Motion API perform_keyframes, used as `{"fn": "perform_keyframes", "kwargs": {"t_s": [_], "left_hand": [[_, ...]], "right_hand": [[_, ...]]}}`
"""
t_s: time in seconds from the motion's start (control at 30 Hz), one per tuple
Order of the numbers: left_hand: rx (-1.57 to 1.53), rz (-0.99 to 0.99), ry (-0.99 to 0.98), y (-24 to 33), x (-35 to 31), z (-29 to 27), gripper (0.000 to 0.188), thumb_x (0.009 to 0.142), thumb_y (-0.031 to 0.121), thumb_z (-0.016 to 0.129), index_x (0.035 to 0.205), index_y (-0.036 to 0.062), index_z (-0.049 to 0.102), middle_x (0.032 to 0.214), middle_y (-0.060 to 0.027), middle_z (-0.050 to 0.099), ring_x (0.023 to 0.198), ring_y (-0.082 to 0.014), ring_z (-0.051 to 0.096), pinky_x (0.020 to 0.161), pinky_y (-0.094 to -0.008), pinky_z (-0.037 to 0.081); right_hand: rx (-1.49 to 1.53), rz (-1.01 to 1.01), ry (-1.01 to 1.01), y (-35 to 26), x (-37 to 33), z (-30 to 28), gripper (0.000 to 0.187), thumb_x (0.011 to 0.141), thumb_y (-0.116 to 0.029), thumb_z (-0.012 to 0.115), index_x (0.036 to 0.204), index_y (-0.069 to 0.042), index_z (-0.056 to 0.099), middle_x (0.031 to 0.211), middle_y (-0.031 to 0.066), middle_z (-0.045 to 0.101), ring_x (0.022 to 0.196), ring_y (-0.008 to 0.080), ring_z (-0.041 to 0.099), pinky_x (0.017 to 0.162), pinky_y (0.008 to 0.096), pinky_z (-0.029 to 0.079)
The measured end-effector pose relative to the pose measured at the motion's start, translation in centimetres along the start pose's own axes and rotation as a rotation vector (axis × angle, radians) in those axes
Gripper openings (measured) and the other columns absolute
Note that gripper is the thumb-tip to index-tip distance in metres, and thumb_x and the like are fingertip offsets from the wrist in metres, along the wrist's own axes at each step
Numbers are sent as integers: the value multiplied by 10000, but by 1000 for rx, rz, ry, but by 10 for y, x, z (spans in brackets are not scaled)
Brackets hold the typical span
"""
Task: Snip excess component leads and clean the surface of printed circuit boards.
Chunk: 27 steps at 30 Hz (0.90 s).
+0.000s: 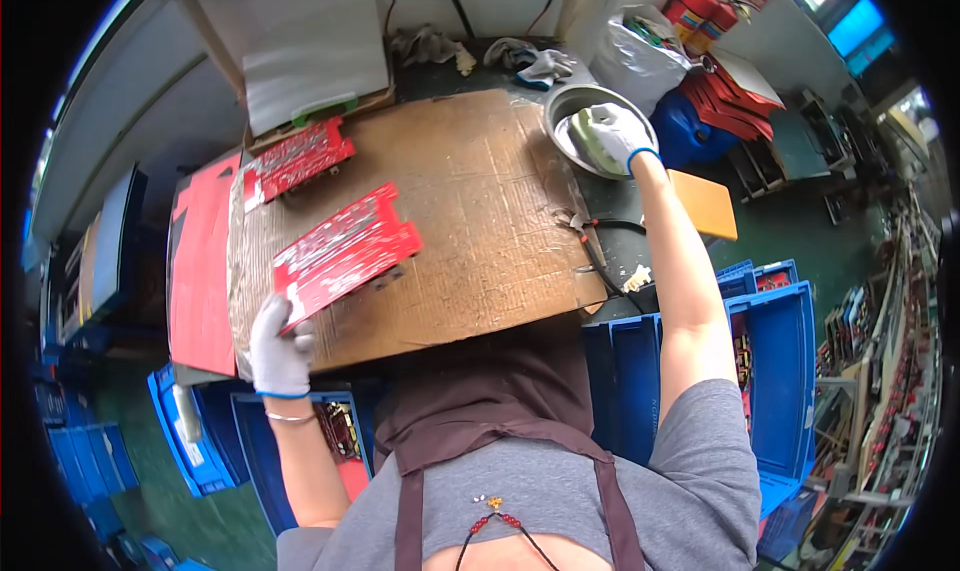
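Note:
My left hand, in a white glove, has its fingers closed on the lower left corner of a red circuit board with pale markings. The board tilts over the cardboard sheet. Behind it lies a second red circuit board. Inside a round metal bowl at the far right, my right hand, also gloved, is closed on a pale green pad. Whether the pad is a sponge or a folded cloth I cannot tell.
Pliers lie right of the cardboard. An orange block sits beyond my right forearm. Blue crates stand at both sides below the table. Loose gloves lie at the back, near a white plastic bag. Red sheets line the left edge.

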<state>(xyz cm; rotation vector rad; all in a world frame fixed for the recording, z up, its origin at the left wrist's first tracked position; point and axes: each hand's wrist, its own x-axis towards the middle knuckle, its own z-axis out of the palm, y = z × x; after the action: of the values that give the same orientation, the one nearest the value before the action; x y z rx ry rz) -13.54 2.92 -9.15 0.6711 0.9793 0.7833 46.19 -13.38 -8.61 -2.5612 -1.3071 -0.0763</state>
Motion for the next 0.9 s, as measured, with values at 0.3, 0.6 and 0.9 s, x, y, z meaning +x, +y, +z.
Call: {"fn": "perform_keyframes", "kwargs": {"t_s": [0.3,0.6,0.9], "left_hand": [[140,93,-226,-89,-27,96,414,1073,265,551,1389,0,514,1046,-120,724,737,-205,724,587,-317,607],[-14,107,-363,-102,-34,95,442,1102,292,487,1444,13,457,1270,-137,625,1086,-248,686,840,-424,644],[-4,161,-326,-110,-20,79,409,1106,285,496,1432,39,475,1295,-120,621,1146,-252,660,911,-485,605]], "right_hand": [[429,68,291,4,-24,-17,388,938,-143,685,1319,-73,694,979,59,751,665,95,622,596,258,512],[604,-277,39,-282,-190,-7,304,922,-88,653,1215,-25,704,1110,246,725,1041,380,725,915,426,571],[723,-269,-40,-298,-201,-6,306,931,-109,624,1220,-39,694,1032,246,729,966,390,728,892,439,575]]}}
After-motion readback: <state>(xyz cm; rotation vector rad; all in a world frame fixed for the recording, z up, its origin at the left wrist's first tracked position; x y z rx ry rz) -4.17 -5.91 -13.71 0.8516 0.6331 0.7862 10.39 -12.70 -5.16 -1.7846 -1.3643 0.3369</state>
